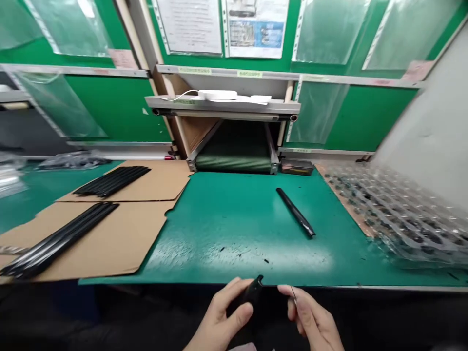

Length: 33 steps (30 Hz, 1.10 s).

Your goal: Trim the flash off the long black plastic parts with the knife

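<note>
A black part (251,292) sits half hidden in the left hand (223,317), its shape unclear. A thin sliver (293,293) at the right hand (310,317) is too small to identify. A clear blister tray (398,214) runs off the frame, its contents blurred; wall notices (189,24) are cut off at the top.

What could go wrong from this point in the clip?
The small black plastic part in the left hand is held beyond the edge of the green work mat, so a slip could drop it off the mat. The thin metal pin in the right hand might bend or prick the skin. Small black crumbs on the mat could get mixed in with parts set down there.
</note>
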Motion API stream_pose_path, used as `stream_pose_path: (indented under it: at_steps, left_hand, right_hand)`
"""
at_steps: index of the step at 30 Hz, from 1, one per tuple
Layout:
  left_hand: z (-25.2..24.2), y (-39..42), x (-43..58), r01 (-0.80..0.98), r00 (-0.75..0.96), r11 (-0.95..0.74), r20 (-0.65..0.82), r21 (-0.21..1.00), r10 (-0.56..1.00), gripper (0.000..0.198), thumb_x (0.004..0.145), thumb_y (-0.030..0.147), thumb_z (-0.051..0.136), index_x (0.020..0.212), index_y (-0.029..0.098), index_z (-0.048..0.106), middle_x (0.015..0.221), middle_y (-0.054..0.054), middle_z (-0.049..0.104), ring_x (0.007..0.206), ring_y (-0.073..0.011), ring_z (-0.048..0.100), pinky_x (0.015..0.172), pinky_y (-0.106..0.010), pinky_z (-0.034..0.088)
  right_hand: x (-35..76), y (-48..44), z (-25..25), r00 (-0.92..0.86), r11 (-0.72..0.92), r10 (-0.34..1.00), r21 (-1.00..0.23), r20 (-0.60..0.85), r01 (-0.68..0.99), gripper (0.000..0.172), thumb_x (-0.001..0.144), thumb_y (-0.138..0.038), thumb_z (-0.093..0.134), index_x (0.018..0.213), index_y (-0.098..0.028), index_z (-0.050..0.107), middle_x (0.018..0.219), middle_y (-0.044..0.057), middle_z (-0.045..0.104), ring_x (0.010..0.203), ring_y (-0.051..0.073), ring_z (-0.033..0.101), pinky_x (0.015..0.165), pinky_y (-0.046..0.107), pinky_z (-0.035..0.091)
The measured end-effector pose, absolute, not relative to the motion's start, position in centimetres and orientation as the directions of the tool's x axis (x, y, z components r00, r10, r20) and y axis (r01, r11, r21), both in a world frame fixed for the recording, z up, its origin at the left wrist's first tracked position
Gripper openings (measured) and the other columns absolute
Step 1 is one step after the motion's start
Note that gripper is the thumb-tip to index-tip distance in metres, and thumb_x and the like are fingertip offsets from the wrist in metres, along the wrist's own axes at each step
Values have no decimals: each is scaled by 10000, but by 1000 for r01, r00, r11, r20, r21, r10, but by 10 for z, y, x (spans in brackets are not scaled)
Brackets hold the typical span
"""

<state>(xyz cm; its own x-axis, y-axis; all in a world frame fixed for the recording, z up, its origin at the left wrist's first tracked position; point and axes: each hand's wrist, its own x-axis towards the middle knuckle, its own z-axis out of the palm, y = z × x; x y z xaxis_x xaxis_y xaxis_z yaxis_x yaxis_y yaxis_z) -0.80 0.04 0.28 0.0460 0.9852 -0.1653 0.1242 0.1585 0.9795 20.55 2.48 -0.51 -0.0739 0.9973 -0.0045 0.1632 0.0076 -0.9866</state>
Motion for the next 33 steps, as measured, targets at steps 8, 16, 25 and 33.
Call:
stream_pose_path:
  at_steps: [8,16,25,33]
  left_hand:
    - [3,-5,-23,-63,177,49,-38,997,983,508,857,581,584,1201,219,680,979,-70,672,922,-230,575,862,-335,449]
    - [2,-5,-29,-117,219,44,-18,992,976,467,868,550,590,1208,242,674,946,-39,674,826,-172,545,801,-279,427]
    - [-3,-7,-32,-94,232,76,-52,993,971,477,835,577,623,1093,186,712,800,-26,624,727,-138,510,692,-242,402]
    - [-1,-9,-24,-56,106,14,-8,998,994,342,796,467,716,994,189,741,800,-49,699,752,-178,623,699,-255,478]
  right_hand:
    - [185,35,12,-429,-58,899,-995,-89,86,380,929,-528,551,1162,-272,707,787,41,619,634,151,500,555,259,415]
    - [182,43,18,-575,-140,807,-990,-133,32,380,914,-490,608,1239,-302,662,770,18,628,597,105,443,540,228,377]
    - [181,44,19,-574,-176,805,-984,-151,12,333,869,-459,667,1153,-293,718,701,1,606,560,88,381,521,217,337]
    - [174,39,19,-535,32,845,-998,-2,55,264,951,-386,551,1157,-335,707,807,11,612,693,138,502,649,268,419]
